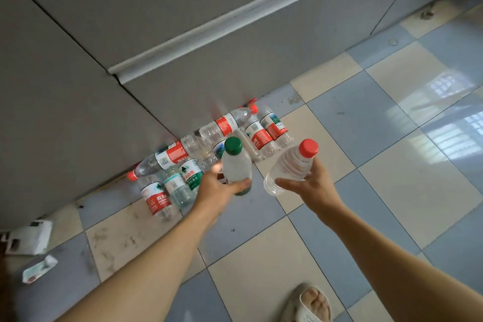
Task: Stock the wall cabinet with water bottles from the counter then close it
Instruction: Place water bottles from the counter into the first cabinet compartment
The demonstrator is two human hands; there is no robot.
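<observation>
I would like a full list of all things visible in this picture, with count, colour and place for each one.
green-capped bottle: one, cloudy white, held in the left hand.
red-capped bottle: one, clear, held in the right hand.
bottles on the floor: about ten, clear with red or green labels, some standing and some lying, against the grey cabinet front.
grey cabinet front: grey panels, upper part of the picture.
tiled floor: blue and cream squares.
white packets: two, on the floor at far left.
slipper: one, beige, on a foot at the bottom edge.
left hand: grips the green-capped bottle.
right hand: grips the red-capped bottle.
</observation>
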